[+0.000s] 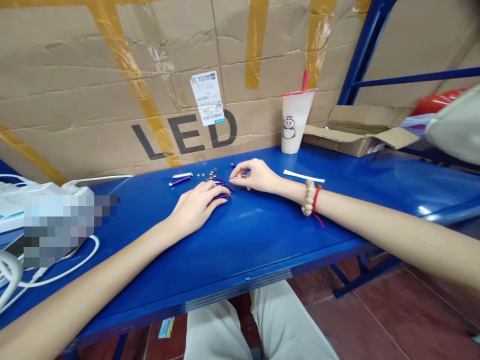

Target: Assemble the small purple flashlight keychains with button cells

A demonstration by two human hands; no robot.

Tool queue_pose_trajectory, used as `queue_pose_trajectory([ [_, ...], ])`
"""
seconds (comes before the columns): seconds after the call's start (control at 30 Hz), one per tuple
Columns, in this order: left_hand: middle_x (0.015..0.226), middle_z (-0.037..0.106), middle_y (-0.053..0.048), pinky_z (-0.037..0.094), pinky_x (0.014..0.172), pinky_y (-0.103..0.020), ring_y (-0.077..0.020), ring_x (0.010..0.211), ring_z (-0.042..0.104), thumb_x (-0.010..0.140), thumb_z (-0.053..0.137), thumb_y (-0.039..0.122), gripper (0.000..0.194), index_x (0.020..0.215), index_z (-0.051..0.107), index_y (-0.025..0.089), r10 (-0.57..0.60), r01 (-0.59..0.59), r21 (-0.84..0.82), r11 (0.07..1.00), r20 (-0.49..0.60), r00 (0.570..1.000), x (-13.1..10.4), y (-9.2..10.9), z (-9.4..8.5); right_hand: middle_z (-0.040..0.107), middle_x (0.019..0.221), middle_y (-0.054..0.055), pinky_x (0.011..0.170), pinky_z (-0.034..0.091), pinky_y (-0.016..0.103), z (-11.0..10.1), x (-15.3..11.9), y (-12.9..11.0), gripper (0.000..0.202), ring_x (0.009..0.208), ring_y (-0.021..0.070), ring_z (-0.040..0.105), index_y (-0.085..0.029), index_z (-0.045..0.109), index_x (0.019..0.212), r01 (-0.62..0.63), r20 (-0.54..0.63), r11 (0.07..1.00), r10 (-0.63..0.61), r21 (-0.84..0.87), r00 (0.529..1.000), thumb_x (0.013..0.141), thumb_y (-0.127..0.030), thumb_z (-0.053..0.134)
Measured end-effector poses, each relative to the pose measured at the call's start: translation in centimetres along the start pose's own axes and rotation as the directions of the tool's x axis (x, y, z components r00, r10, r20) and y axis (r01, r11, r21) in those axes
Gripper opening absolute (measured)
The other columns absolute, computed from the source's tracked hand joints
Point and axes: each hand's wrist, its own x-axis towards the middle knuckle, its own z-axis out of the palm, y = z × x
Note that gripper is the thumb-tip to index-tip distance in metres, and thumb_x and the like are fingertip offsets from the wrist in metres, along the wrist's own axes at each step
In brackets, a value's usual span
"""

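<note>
My left hand [197,206] rests low on the blue table, its fingers curled over a small purple metal tube [220,196] that shows between thumb and forefinger. Just to the right, my right hand [259,176] pinches a small silver piece, mostly hidden by the fingers. A thin dark red-purple cord [228,188] lies between the hands. Beyond my left hand are another purple tube [180,181] and a silver tube [182,175]. Several small round silver pieces [203,174], like button cells, are scattered nearby. Behind my right fingers, the end of a blue-purple piece [234,165] peeks out.
A white cup [297,125] with a red straw stands at the back, beside an opened cardboard box [347,141]. Near my right wrist lies a white strip [303,176]. White cables [95,250] crowd the left side. A large LED carton [112,100] walls the back.
</note>
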Motion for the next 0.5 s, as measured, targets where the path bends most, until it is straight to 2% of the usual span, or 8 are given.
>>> queue_pose_trajectory([
  [0.07, 0.104, 0.054, -0.002, 0.035, 0.088, -0.031, -0.0171, 0.100, 0.047, 0.090, 0.032, 0.037, 0.030, 0.108, 0.054, 0.026, 0.053, -0.053, -0.017, 0.998, 0.029, 0.998, 0.1, -0.5, 0.1, 0.062, 0.073, 0.000, 0.050, 0.038, 0.018, -0.2, 0.1, 0.6, 0.024, 0.042, 0.0034, 0.050, -0.014, 0.065, 0.084, -0.001, -0.035, 1.000, 0.001, -0.021, 0.999, 0.072, -0.035, 0.059],
  [0.13, 0.108, 0.052, -0.003, 0.034, 0.087, -0.034, -0.0189, 0.101, 0.046, 0.090, 0.031, 0.040, 0.032, 0.111, 0.052, 0.027, 0.040, -0.040, -0.006, 0.999, 0.052, 0.998, 0.3, -0.8, 0.3, 0.063, 0.075, 0.000, 0.051, 0.037, 0.018, -0.4, 0.1, 0.9, 0.025, 0.044, 0.0031, 0.050, -0.015, 0.065, 0.087, -0.011, -0.065, 0.999, 0.008, -0.046, 0.998, 0.073, -0.034, 0.058],
  [0.2, 0.108, 0.051, -0.003, 0.033, 0.087, -0.036, -0.0198, 0.099, 0.045, 0.091, 0.029, 0.041, 0.034, 0.113, 0.052, 0.029, 0.017, -0.019, 0.023, 1.000, 0.047, 0.999, 0.4, -0.9, 0.5, 0.063, 0.074, -0.001, 0.054, 0.036, 0.018, -0.6, 0.0, 0.8, 0.023, 0.047, 0.0032, 0.050, -0.016, 0.064, 0.088, -0.022, -0.105, 0.996, 0.013, -0.086, 0.994, 0.074, -0.033, 0.057],
  [0.3, 0.107, 0.051, -0.005, 0.033, 0.085, -0.037, -0.0215, 0.097, 0.045, 0.090, 0.031, 0.041, 0.034, 0.114, 0.050, 0.027, 0.023, -0.021, 0.102, 0.995, -0.021, 0.999, 0.7, -0.4, 0.5, 0.062, 0.075, -0.002, 0.058, 0.034, 0.018, -1.0, -0.3, -0.1, 0.019, 0.063, 0.0066, 0.053, -0.018, 0.064, 0.087, -0.024, -0.200, 0.985, -0.011, -0.173, 0.980, 0.076, -0.031, 0.055],
  [0.37, 0.107, 0.052, -0.008, 0.033, 0.084, -0.038, -0.0239, 0.098, 0.044, 0.089, 0.034, 0.040, 0.034, 0.113, 0.050, 0.023, 0.056, -0.037, 0.201, 0.979, -0.087, 0.995, 0.3, 0.7, -0.1, 0.062, 0.078, -0.002, 0.058, 0.032, 0.019, -1.5, -0.7, -1.2, 0.018, 0.071, 0.0090, 0.053, -0.019, 0.063, 0.088, -0.013, -0.254, 0.973, -0.047, -0.230, 0.966, 0.077, -0.029, 0.053],
  [0.43, 0.108, 0.052, -0.010, 0.032, 0.085, -0.040, -0.0260, 0.100, 0.044, 0.089, 0.036, 0.037, 0.032, 0.111, 0.052, 0.020, 0.113, -0.071, 0.271, 0.960, -0.141, 0.984, -1.1, 2.6, -1.4, 0.061, 0.080, -0.001, 0.058, 0.033, 0.020, -2.5, -1.5, -2.8, 0.019, 0.073, 0.0101, 0.053, -0.018, 0.062, 0.091, 0.033, -0.267, 0.965, -0.105, -0.258, 0.958, 0.079, -0.028, 0.052],
  [0.5, 0.105, 0.054, -0.008, 0.033, 0.086, -0.040, -0.0250, 0.099, 0.046, 0.088, 0.038, 0.036, 0.028, 0.102, 0.057, 0.021, 0.124, -0.083, 0.191, 0.978, -0.215, 0.969, -3.4, 5.0, -3.0, 0.060, 0.083, 0.000, 0.061, 0.036, 0.020, -4.1, -2.7, -4.8, 0.022, 0.073, 0.0099, 0.053, -0.017, 0.059, 0.098, 0.114, -0.274, 0.968, -0.175, -0.225, 0.945, 0.081, -0.029, 0.051],
])
